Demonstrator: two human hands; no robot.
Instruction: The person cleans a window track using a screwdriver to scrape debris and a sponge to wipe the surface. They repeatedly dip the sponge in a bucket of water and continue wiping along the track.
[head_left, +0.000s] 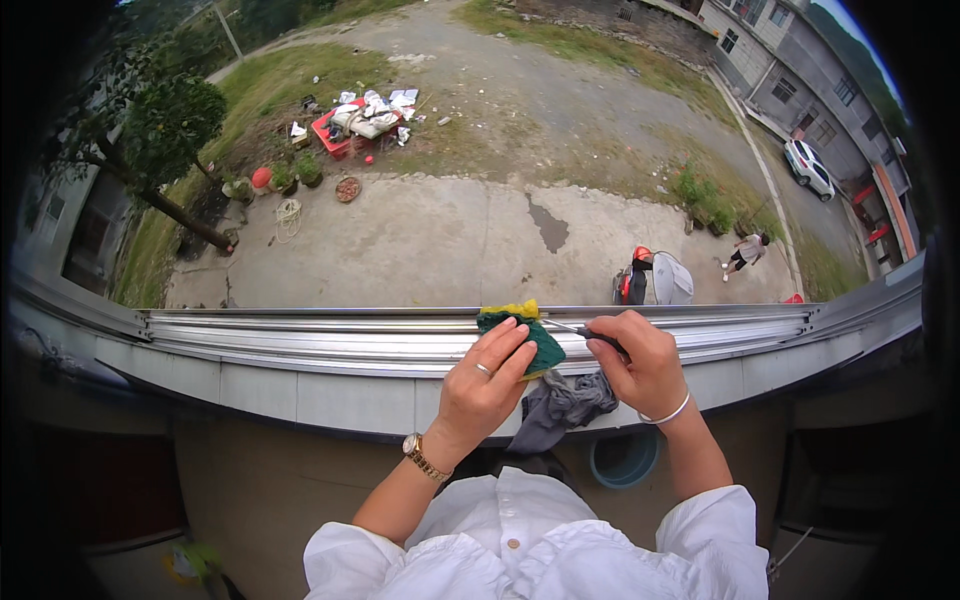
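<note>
My left hand (484, 382) has its fingers laid over a green-and-yellow scouring sponge (546, 349), holding it against the aluminium sliding-window track (337, 341). The sponge's dark green scouring side faces up, and its yellow foam shows along the far edge. In my right hand (641, 364) is a slim tool, probably a screwdriver (570, 327), with a dark handle and a thin metal shaft. Its shaft points left, and the tip lies close to the sponge's right side. A crumpled grey cloth (562, 409) hangs over the sill edge between my wrists.
Pale tiles cover the window sill (352, 401). Below it, a blue basin (626, 459) stands on the floor. Beyond the track is a drop to a concrete yard (420, 240), with a covered scooter (660, 277), a person (745, 253) and a littered red table (337, 142).
</note>
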